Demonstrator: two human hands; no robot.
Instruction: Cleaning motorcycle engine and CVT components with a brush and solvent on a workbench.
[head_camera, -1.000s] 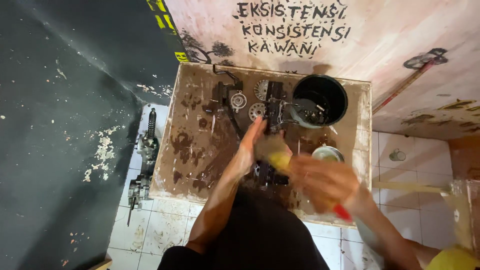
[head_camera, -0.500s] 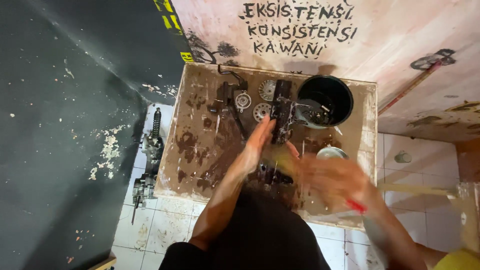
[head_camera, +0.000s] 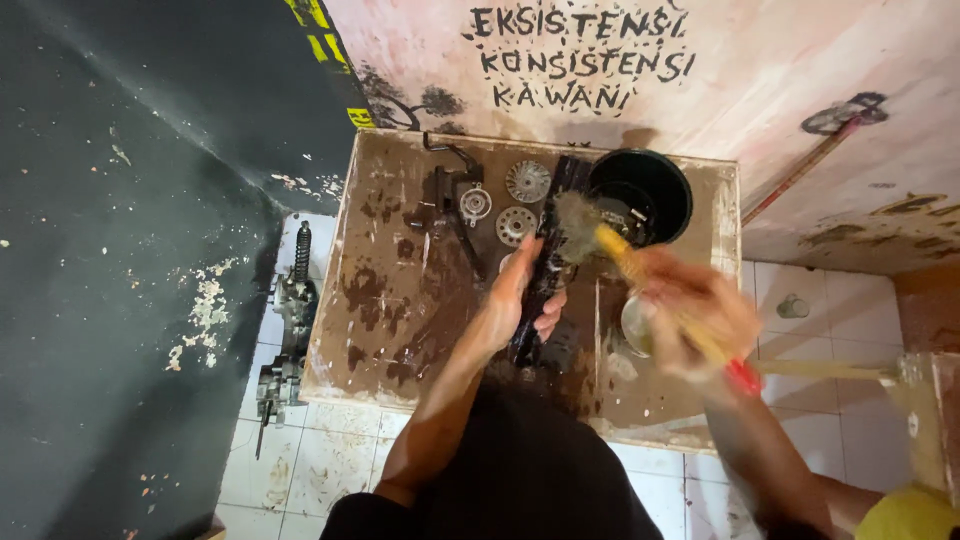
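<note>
The long black metal part lay greasy and dark across the stained brown board, near round toothed gears and a black bucket. The left hand pressed flat on it, fingers curled around its edge. The right hand, blurred, gripped a wooden-handled brush, bristles touching the part's upper end

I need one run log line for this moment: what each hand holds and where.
left hand: steadies long black part on wet brown table | right hand: grips paintbrush, bristles on part, blurred | black bucket: behind
</note>
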